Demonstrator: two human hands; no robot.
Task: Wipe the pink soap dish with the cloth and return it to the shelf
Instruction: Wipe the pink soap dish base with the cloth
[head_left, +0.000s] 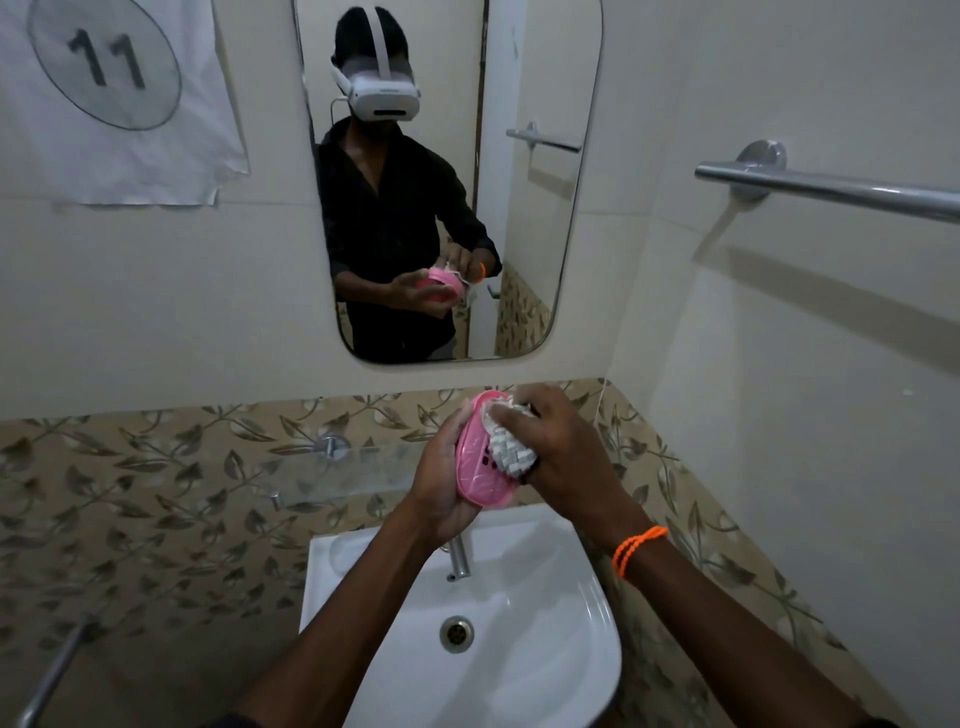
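Note:
My left hand (441, 478) holds the oval pink soap dish (480, 470) on edge above the washbasin, its hollow side turned to the right. A bunched white cloth (511, 449) is pressed into that hollow by my right hand (563, 441). An orange thread band sits on my right wrist. The glass shelf (358, 467) is fixed to the patterned tiles just left of my hands, and I see nothing standing on it.
A white washbasin (571, 649) with a steel tap (458, 558) lies directly under my hands. The mirror (447, 176) above reflects a person holding the dish. A steel towel rail (831, 189) juts from the right wall. Another steel bar (52, 670) crosses the lower left.

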